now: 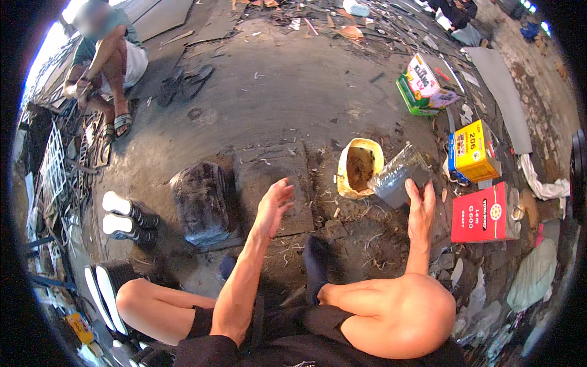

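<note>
Dark floor (269, 92) stretches wide ahead; left hand (275, 205) spread, right hand (420, 211) pinching a glossy sheet (396, 181) by its edge.

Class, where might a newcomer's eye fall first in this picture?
Probably on the red box at right, with the yellow box just beyond it. Next, white-soled shoes at left contrast with the dark ground. Centre-right, the right hand holds shiny plastic by a pale-yellow container.

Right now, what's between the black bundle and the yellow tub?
Head view: a flat dark mat, the left hand in front of part of it, then small loose scraps.
</note>
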Demonstrator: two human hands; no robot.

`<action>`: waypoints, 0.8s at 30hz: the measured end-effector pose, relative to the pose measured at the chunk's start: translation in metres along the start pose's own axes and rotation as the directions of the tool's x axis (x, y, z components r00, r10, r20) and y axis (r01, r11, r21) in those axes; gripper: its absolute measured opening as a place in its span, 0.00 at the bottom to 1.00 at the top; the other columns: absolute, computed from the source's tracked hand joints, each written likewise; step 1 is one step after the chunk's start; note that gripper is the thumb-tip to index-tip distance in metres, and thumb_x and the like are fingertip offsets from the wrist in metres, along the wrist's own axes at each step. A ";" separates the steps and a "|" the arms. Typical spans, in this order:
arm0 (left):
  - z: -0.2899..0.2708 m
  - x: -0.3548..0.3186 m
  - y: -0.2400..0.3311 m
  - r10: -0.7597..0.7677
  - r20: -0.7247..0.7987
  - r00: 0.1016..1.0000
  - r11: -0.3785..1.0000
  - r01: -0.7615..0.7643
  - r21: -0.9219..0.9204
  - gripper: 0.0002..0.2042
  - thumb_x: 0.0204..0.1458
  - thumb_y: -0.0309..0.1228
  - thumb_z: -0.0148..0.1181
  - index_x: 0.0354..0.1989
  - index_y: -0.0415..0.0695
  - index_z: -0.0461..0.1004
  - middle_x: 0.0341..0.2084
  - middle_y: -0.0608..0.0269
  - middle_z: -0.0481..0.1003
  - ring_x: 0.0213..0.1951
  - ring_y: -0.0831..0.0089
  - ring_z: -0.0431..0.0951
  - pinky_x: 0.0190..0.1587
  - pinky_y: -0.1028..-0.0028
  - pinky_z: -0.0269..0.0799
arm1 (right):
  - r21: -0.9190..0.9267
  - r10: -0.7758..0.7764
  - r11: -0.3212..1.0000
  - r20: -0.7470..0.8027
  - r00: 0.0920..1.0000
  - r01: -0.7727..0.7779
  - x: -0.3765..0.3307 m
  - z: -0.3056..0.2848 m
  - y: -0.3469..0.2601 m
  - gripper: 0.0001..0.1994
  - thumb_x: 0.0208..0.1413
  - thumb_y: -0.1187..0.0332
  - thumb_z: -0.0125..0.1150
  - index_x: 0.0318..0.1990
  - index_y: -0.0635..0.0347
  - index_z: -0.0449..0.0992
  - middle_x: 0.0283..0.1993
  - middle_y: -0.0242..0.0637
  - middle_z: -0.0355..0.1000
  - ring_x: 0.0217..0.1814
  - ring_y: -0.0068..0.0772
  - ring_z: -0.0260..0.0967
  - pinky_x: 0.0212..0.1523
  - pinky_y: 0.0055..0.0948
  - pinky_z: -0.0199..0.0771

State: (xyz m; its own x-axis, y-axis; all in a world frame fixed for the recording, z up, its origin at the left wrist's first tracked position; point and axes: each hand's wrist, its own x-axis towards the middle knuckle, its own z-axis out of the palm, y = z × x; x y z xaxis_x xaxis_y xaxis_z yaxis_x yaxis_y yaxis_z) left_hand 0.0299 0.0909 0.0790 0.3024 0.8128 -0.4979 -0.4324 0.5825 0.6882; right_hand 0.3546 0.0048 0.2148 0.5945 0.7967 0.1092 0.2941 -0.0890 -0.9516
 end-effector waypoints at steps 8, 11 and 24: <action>-0.046 0.035 -0.060 0.491 -0.187 0.851 0.081 0.169 0.982 0.56 0.45 0.46 0.77 0.78 0.56 0.41 0.75 0.35 0.32 0.75 0.34 0.32 0.69 0.31 0.32 | 0.192 0.586 0.769 0.169 0.792 -0.610 -0.012 0.010 0.159 0.22 0.62 0.54 0.66 0.53 0.61 0.72 0.47 0.34 0.74 0.35 0.29 0.75 0.33 0.31 0.83; -0.059 0.043 -0.045 0.389 -0.259 0.884 0.112 0.234 0.966 0.65 0.34 0.42 0.84 0.78 0.67 0.38 0.76 0.39 0.28 0.76 0.36 0.29 0.69 0.29 0.33 | 0.310 0.546 0.742 0.235 0.804 -0.595 -0.023 0.010 0.145 0.25 0.65 0.49 0.61 0.53 0.63 0.69 0.42 0.39 0.74 0.33 0.35 0.78 0.33 0.30 0.84; -0.034 0.103 0.005 0.287 -0.233 0.929 -0.069 0.262 0.962 0.71 0.19 0.27 0.85 0.76 0.76 0.42 0.77 0.46 0.21 0.77 0.42 0.23 0.71 0.30 0.34 | 0.235 0.679 0.712 0.008 0.734 -0.661 -0.074 -0.049 0.185 0.20 0.67 0.50 0.56 0.52 0.58 0.73 0.41 0.38 0.78 0.29 0.29 0.76 0.27 0.26 0.75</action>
State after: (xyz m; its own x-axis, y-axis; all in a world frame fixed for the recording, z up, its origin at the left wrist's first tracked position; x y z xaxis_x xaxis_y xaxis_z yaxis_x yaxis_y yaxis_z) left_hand 0.0297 0.1771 0.0132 -0.0407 0.9207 -0.3882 0.9268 0.1800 0.3297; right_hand 0.4016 -0.1002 0.0449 0.6300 0.5293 -0.5683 -0.3593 -0.4500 -0.8175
